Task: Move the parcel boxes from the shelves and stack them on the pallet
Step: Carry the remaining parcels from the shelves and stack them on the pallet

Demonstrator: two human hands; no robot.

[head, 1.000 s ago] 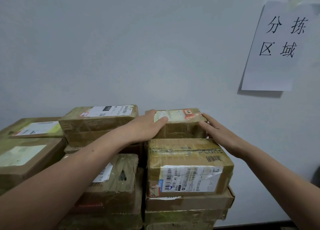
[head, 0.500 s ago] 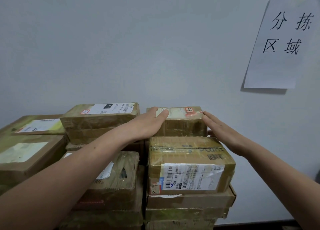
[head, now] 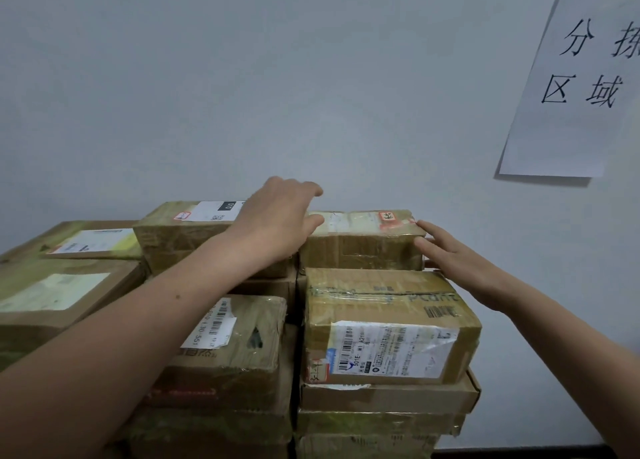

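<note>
I see top parcel box (head: 363,250) between hands: left hand (head: 277,223) spread wide over left end, right hand (head: 457,268) flat-fingered against right end.

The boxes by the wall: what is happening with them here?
A person handles a small box on top of the stack, next to the wall. The left hand touches its left end with the thumb, the fingers raised above it. The right hand presses straight fingers against its right end. The box appears to rest on the stack, not lifted.
</note>
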